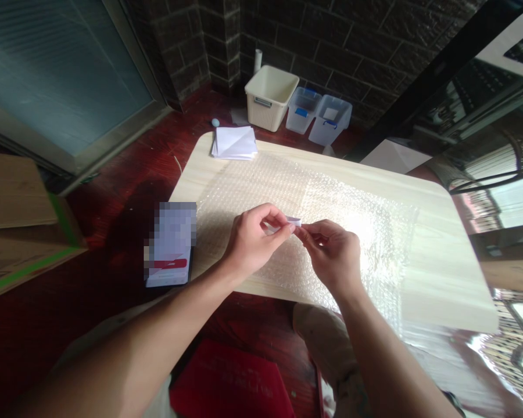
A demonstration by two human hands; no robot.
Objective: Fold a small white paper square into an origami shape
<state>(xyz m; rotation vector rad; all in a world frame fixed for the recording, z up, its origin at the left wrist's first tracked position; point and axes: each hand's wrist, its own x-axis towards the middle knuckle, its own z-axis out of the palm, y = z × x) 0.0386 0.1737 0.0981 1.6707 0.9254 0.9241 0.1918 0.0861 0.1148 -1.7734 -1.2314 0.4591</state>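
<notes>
Between my two hands is a small strip of white paper (pixel 294 221), curved or folded, held above the table. My left hand (pixel 259 235) pinches its left end between thumb and forefinger. At the other end, the thumb and forefinger of my right hand (pixel 331 247) close on the strip. Under both hands a sheet of clear bubble wrap (pixel 261 180) is spread over the pale wooden table (pixel 440 232), shining brightly on the right. Whether the strip is one layer or several, I cannot tell.
White paper sheets (pixel 234 143) lie stacked at the table's far left corner. A phone (pixel 169 273) with a partly blurred screen is at the left edge. Beyond stand a cream bin (pixel 268 110) and two clear boxes (pixel 329 128). Cardboard (pixel 17 203) is at far left, a red box (pixel 230 383) below.
</notes>
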